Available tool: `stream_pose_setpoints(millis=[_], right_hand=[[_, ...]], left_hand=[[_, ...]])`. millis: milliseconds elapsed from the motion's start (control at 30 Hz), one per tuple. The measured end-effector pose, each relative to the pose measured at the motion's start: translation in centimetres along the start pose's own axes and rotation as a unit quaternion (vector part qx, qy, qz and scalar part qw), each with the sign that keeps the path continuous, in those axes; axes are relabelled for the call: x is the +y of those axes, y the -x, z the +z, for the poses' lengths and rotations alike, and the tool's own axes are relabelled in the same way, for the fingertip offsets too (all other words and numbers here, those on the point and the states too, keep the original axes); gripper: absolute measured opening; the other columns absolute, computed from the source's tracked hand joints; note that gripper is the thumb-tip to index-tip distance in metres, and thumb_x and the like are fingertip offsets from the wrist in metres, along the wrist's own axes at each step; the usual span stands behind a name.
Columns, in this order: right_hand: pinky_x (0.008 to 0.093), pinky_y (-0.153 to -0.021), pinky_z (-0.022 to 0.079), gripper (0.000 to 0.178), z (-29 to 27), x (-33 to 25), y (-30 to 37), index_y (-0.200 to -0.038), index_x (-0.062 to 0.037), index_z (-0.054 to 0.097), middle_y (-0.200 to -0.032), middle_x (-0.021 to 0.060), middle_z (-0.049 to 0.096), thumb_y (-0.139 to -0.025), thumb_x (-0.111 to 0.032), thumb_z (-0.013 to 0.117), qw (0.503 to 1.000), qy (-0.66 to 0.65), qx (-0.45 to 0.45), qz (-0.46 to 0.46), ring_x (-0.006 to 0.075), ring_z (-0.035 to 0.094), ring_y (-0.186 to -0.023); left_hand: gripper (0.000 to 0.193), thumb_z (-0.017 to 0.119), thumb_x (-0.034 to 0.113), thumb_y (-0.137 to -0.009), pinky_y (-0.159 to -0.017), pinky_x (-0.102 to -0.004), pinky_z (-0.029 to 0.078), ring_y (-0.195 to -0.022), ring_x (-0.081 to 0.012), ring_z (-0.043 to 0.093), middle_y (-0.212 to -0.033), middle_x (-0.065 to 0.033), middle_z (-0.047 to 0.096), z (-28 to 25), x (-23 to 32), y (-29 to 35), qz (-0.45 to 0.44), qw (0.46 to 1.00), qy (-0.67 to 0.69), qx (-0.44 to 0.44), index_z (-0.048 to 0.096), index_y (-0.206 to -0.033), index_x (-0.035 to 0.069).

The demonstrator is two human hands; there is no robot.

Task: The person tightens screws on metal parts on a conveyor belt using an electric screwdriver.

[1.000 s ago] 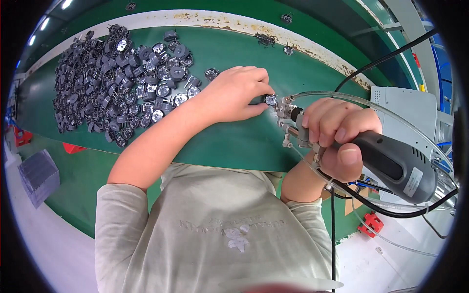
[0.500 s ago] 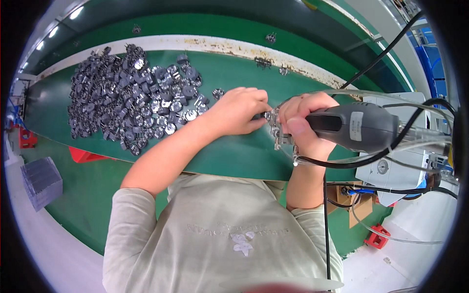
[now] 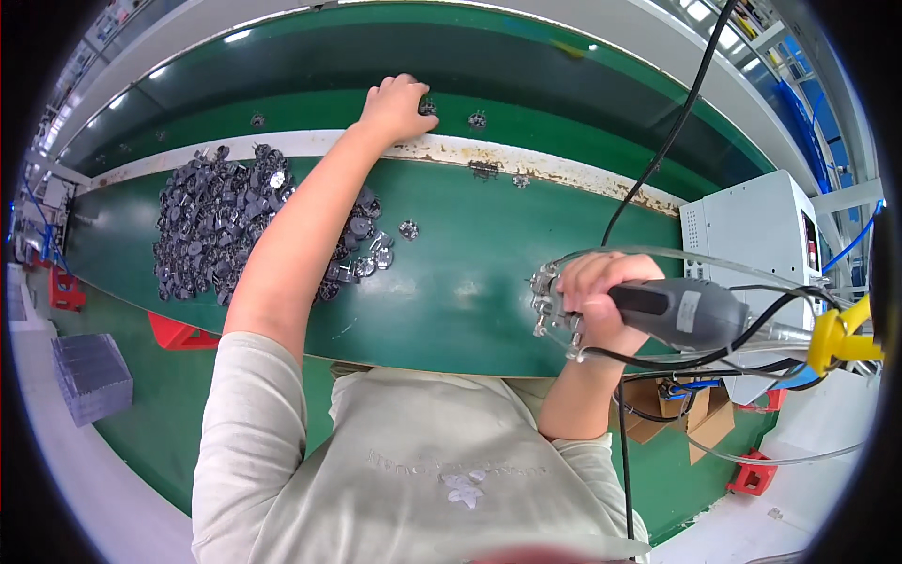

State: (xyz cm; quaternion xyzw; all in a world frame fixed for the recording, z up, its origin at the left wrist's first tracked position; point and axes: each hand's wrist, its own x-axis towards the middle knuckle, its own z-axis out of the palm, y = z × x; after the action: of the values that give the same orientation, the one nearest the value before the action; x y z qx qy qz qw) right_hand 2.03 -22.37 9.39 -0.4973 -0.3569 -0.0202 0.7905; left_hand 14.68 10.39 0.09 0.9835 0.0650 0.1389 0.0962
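My left hand (image 3: 396, 108) reaches over the white ledge to the far green belt. Its thumb and fingers curl around a small dark round part with metal pins (image 3: 427, 107). Whether that part rests on the belt I cannot tell. My right hand (image 3: 606, 291) grips a grey handheld electric screwdriver (image 3: 693, 313), held sideways over the green worktop (image 3: 442, 310). A metal nozzle assembly (image 3: 547, 299) with clear tubing sits at the tool's front end, with no part against it. Beneath and beside my left forearm lies a heap of similar dark parts (image 3: 211, 226).
One loose part (image 3: 409, 229) lies right of the heap. Beyond the ledge (image 3: 564, 171), another part (image 3: 477, 119) sits on the belt (image 3: 329, 108). A white machine (image 3: 742, 230) stands at the right; a black cable (image 3: 665, 141) hangs near it. Red stools (image 3: 754, 473) stand below.
My left hand has moved from the tool's nozzle, up and left to the far belt, with a dark part at its fingers. My right hand still holds the screwdriver. The view has shifted.
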Motion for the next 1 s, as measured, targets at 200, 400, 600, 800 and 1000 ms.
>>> stream_pose_setpoints(millis=[200,400,600,800,1000], right_hand=[[0.0344,-0.059,0.052,0.03,-0.5,-0.2,-0.4,-0.087,-0.0037,0.052,-0.066,0.0068,0.057,-0.076,-0.002,0.08,0.999,-0.04,0.009,-0.007,0.0169,0.052,-0.055],[0.0367,-0.056,0.05,0.03,-1.4,-0.6,-1.8,-0.085,-0.0036,0.05,-0.064,0.0072,0.055,-0.081,-0.016,0.077,0.998,-0.068,0.003,-0.017,0.0179,0.053,-0.053],[0.0367,-0.058,0.05,0.026,-2.1,0.3,-2.5,-0.088,-0.0041,0.05,-0.068,0.0074,0.056,-0.086,-0.018,0.072,0.995,-0.08,-0.058,-0.008,0.0174,0.054,-0.055],[0.0366,-0.055,0.05,0.028,-1.2,1.1,-2.0,-0.087,-0.0038,0.051,-0.065,0.007,0.055,-0.085,-0.017,0.075,0.997,-0.054,-0.057,-0.003,0.0174,0.053,-0.053],[0.0384,-0.059,0.049,0.023,-1.3,1.5,-1.6,-0.091,-0.0072,0.048,-0.068,0.0059,0.054,-0.089,-0.026,0.062,0.996,-0.002,-0.093,0.008,0.0186,0.053,-0.055]], left_hand=[[0.046,0.071,0.029,-0.079,-0.1,-0.0435,0.039,-0.119,-0.0266,0.051,-0.122,-0.0053,0.061,1.0,4.2,-0.6,0.193,0.979,0.068,0.013,0.066,-0.122,0.015],[0.022,0.071,0.02,-0.077,-0.084,-0.0395,0.048,-0.094,-0.0281,0.063,-0.098,-0.0092,0.068,-4.2,9.5,6.6,0.249,0.947,0.193,-0.056,0.07,-0.095,0.008],[0.033,0.075,0.019,-0.073,-0.084,-0.0394,0.05,-0.093,-0.029,0.062,-0.094,-0.0098,0.063,-2.7,11.1,15.3,0.261,0.911,0.295,-0.121,0.067,-0.101,0.004],[0.033,0.076,0.016,-0.072,-0.082,-0.0379,0.05,-0.092,-0.0277,0.06,-0.097,-0.0098,0.059,-2.2,10.0,15.5,0.231,0.888,0.382,-0.111,0.067,-0.101,0.002],[0.028,0.075,0.014,-0.072,-0.079,-0.0377,0.049,-0.088,-0.0273,0.059,-0.093,-0.0087,0.057,-2.0,10.0,15.5,0.244,0.889,0.372,-0.103,0.068,-0.096,0.002]])
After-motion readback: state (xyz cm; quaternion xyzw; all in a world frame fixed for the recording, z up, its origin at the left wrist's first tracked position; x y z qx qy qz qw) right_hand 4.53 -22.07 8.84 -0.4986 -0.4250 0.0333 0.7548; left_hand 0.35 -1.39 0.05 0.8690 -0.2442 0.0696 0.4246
